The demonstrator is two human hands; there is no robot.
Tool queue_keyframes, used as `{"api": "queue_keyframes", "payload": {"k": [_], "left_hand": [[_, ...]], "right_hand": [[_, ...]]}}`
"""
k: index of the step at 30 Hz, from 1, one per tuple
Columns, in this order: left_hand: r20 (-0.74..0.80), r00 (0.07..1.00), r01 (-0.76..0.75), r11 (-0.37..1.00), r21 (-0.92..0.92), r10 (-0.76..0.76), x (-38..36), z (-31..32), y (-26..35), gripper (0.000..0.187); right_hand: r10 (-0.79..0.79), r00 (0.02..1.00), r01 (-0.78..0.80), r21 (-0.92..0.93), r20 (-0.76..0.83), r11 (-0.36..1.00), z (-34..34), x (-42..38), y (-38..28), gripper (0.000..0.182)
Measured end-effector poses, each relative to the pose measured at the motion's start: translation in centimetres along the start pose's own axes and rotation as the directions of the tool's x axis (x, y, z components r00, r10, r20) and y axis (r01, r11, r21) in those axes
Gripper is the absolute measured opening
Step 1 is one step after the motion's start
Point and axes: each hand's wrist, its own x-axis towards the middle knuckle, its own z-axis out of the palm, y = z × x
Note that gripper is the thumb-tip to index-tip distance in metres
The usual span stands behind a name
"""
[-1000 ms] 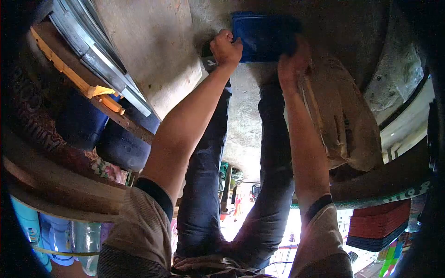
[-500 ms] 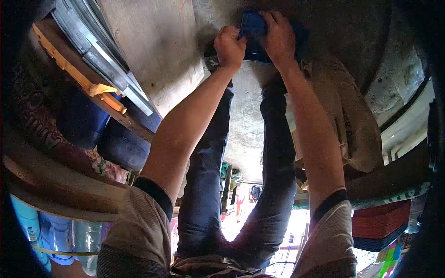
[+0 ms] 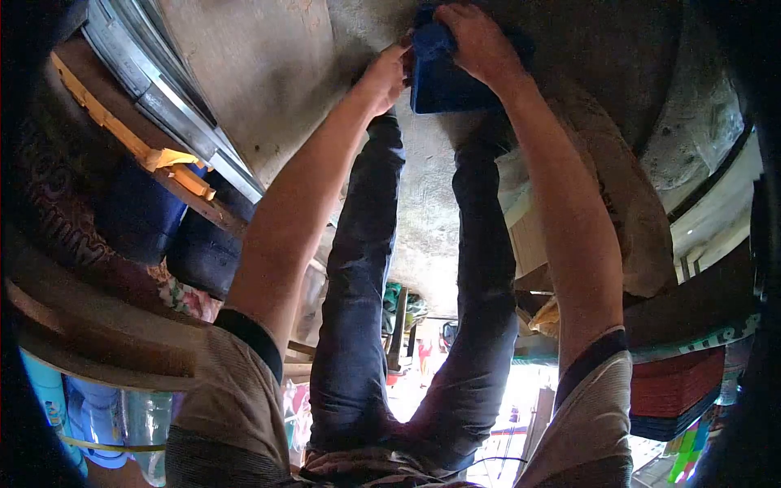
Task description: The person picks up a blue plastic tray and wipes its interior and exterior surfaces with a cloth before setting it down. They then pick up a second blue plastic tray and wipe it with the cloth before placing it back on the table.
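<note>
At the top centre lies a dark blue flat object (image 3: pixel 455 88), which looks like cloth or a mat, on the grey floor. My right hand (image 3: pixel 480 45) is closed on a bunched, rounded part of the blue object. My left hand (image 3: pixel 387 77) is at the blue object's left edge with its fingers bent; their tips are in shadow, and whether they grip the edge cannot be made out. My legs stretch below, either side of the pale floor.
A wooden board (image 3: pixel 252 73) leans at the upper left, beside metal strips (image 3: pixel 154 93) and an orange strip (image 3: pixel 106 118). Dark blue containers (image 3: pixel 142 211) stand at left. A brown sack (image 3: pixel 626 195) lies at right, above red stacked items (image 3: pixel 679 382).
Both hands have moved slightly up and apart, my left hand to the left. The blue object now shows a wider flat part, with a rounded bunch under my right hand.
</note>
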Motion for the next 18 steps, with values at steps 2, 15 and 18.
{"api": "queue_keyframes", "payload": {"k": [2, 15, 18], "left_hand": [[0.026, 1.0, -0.008, 1.0, 0.002, 0.008, 0.2, -0.1, 0.7, 0.053], [0.039, 0.996, 0.076, 0.994, 0.082, -0.08, 0.6, 1.4, 2.0, 0.044], [0.093, 0.995, 0.01, 0.978, 0.209, -0.03, 0.1, 1.3, 3.6, 0.038]], "right_hand": [[0.153, 0.977, -0.168, 0.096, 0.149, 0.981, -2.2, 0.5, -0.9, 0.058], [-0.084, 0.988, 0.101, 0.13, -0.133, 0.986, -5.1, -2.4, -2.7, 0.063], [-0.163, 0.978, 0.179, 0.129, -0.128, 0.975, -5.1, -2.8, -3.1, 0.063]]}}
